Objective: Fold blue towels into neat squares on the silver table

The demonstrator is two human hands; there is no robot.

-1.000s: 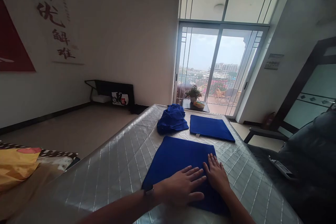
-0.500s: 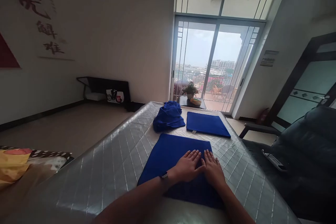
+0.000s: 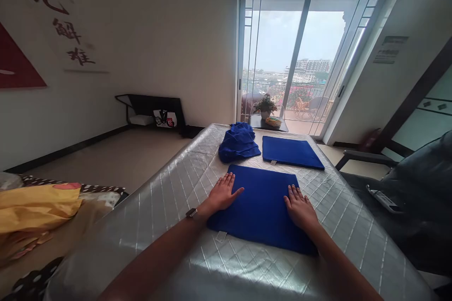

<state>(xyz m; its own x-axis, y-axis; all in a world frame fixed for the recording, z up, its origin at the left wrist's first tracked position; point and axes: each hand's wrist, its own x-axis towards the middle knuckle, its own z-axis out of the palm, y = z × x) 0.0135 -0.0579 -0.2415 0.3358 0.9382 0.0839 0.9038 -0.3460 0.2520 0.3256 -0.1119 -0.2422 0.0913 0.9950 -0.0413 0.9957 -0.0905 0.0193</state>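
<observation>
A flat blue folded cloth lies on the silver quilted cover in front of me, a small white tag sticking out at its near left edge. My left hand rests on its left edge, fingers stretched out and thumb spread over the fabric. On the right edge lies my right hand, palm down with the fingers extended. Neither hand grips anything. Behind it a second folded blue cloth lies flat, also with a white tag. To that one's left sits a crumpled heap of blue cloth.
The silver quilted cover spreads over the large surface beneath the cloths. A dark armchair with a remote-like object stands at right. Yellow fabric lies at left. Beyond the far end is a small table with a potted plant.
My hands have moved apart from the middle of the front cloth to its left and right edges. The cloth's near edge and tag now show. The view has shifted.
</observation>
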